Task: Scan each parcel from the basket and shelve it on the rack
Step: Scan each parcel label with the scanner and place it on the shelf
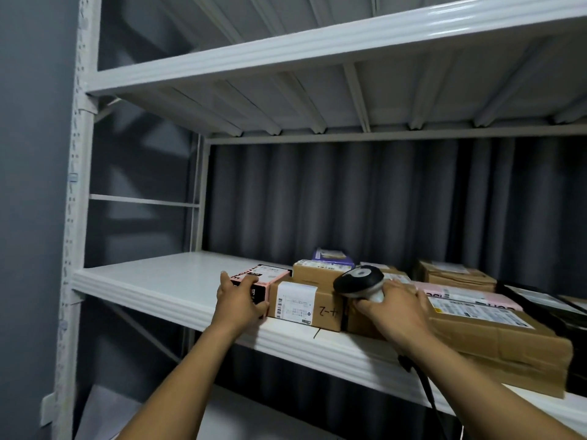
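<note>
1. Your left grip clasps the pink-and-black cardboard box on the white metal rack shelf; push it squarely back.
2. Right grip holds the black-and-white handheld scanner; keep it clear.

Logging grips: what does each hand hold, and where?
Left hand grips the pink box by its near end; right hand holds the scanner by its handle.

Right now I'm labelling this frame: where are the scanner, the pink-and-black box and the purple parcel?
scanner [359, 277], head view, dark head
pink-and-black box [273, 275], head view, top face
purple parcel [332, 255], head view, top face
</note>
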`<state>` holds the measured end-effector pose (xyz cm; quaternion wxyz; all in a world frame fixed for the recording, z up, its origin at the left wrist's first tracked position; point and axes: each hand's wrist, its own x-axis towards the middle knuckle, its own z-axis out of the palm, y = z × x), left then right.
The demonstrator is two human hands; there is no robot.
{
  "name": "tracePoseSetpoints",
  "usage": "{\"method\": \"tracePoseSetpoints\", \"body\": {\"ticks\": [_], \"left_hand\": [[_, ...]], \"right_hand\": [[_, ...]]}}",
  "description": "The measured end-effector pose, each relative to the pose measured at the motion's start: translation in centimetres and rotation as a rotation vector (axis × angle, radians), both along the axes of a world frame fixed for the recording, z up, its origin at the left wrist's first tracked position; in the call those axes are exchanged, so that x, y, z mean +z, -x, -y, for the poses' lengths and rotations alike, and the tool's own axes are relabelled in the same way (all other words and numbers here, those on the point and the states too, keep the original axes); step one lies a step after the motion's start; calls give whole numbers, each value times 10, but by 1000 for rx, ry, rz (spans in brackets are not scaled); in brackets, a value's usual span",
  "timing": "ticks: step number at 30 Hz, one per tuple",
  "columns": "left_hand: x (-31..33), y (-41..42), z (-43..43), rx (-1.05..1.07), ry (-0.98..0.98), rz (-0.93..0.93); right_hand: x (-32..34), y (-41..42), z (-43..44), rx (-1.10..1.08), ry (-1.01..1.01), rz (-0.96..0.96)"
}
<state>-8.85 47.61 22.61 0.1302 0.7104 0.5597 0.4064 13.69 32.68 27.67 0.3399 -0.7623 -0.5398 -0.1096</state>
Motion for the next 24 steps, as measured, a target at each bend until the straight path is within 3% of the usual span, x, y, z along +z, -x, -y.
{"method": "tracePoseSetpoints", "body": {"ticks": [13, 24], "left_hand": [[-4, -10, -12, -26, -29, 7], [18, -6, 81, -22, -73, -279]], "right_hand": [[0, -8, 3, 11, -22, 61], [3, 0, 70, 90, 64, -177]]}}
